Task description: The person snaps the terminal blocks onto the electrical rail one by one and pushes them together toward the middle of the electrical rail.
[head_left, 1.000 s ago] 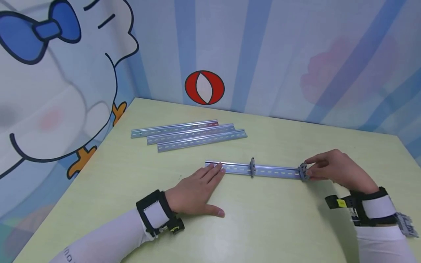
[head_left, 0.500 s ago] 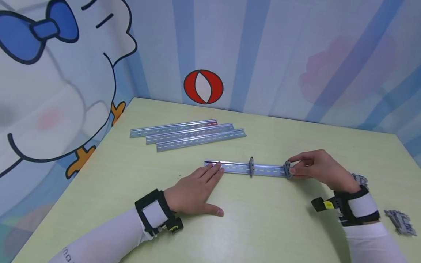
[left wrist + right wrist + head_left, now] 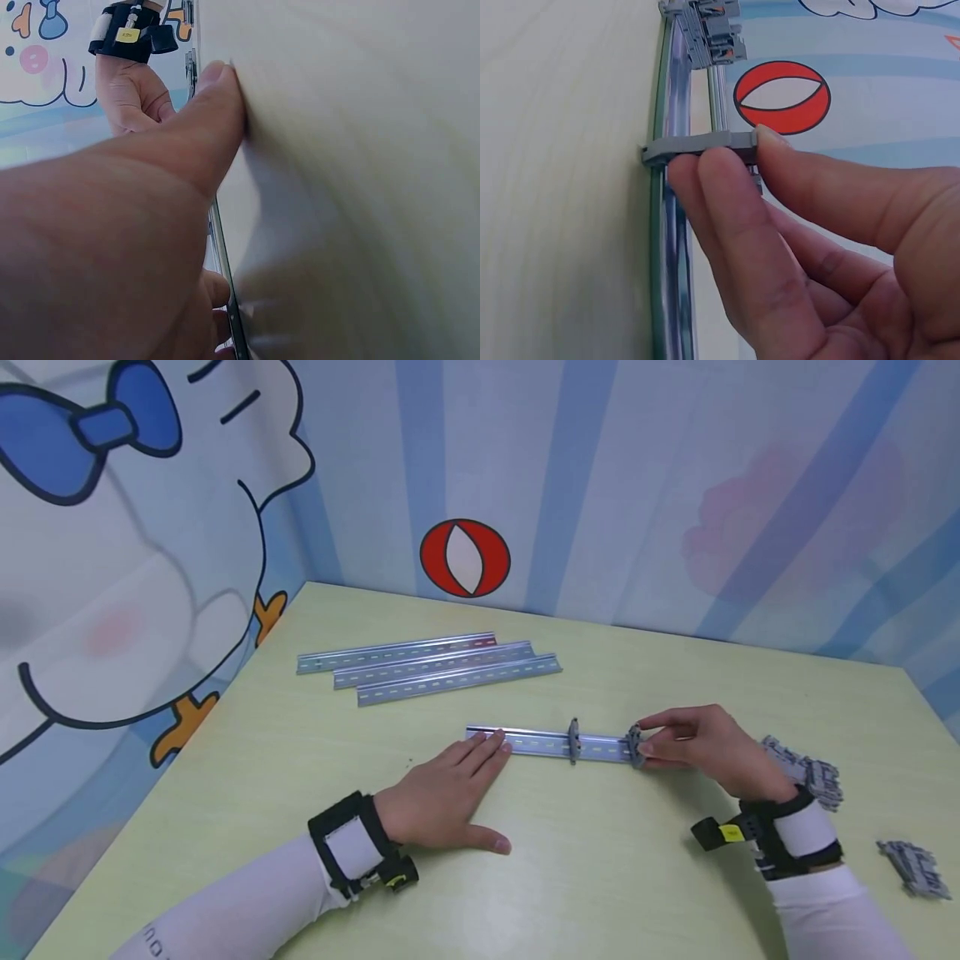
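Observation:
A slotted metal DIN rail (image 3: 536,744) lies flat on the table, running left to right. My left hand (image 3: 446,797) rests flat with its fingertips on the rail's left end, thumb spread out on the table. Between thumb and fingers, my right hand (image 3: 705,747) pinches a thin grey terminal block (image 3: 634,747) that stands across the rail. The right wrist view shows this block (image 3: 697,144) upright over the rail (image 3: 673,262). Farther left, another terminal block (image 3: 574,742) stands on the rail, apart from the first. My right hand hides the rail's right end.
Three more DIN rails (image 3: 457,679) lie side by side behind, toward the back left. Beyond my right wrist is a pile of grey terminal blocks (image 3: 806,772). A smaller group of blocks (image 3: 913,868) lies nearer the right edge. A printed wall (image 3: 600,485) borders the table's back.
My right hand has moved left along the rail with the pinched terminal block, nearer to the other block. The piles at the right have come into view. My left hand stays put.

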